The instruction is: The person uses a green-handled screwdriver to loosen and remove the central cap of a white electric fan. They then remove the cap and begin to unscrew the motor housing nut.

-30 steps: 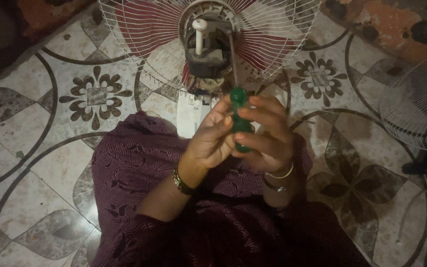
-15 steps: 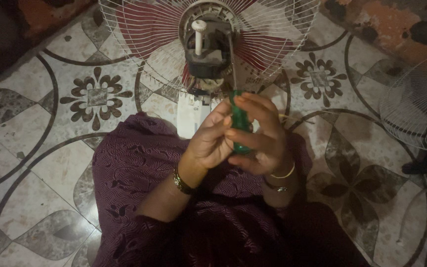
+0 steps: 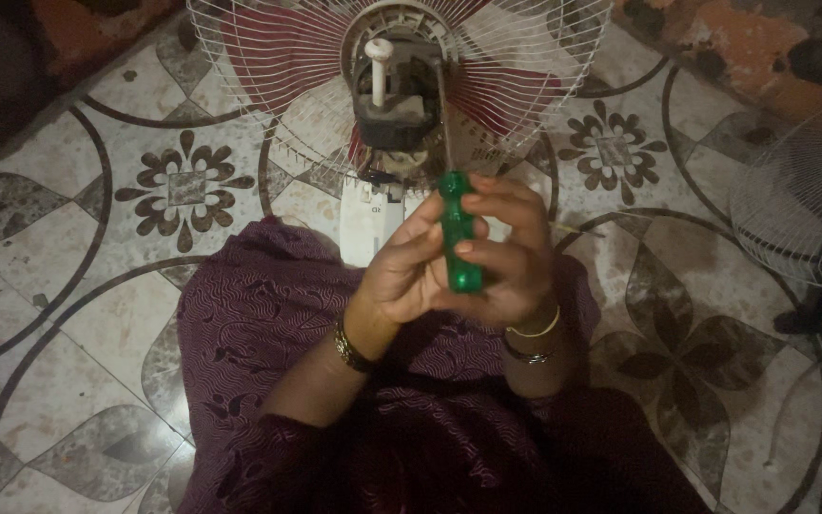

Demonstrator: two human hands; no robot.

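Two fans: one with red blades (image 3: 401, 76) at top centre, one white-grilled fan (image 3: 801, 200) at right edge. One green-handled screwdriver (image 3: 459, 238). Two hands, left hand (image 3: 406, 266) and right hand (image 3: 511, 262), both gripping it.

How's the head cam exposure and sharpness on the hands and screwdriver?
Head view: dim overall, corners fall off into dark; the green screwdriver handle reads clearly between left hand and right hand, edges slightly soft; its thin shaft fades against the fan grille; lap fabric is underexposed; no glare.

Second wire fan guard (image 3: 801, 190); patterned tiles (image 3: 97, 314)
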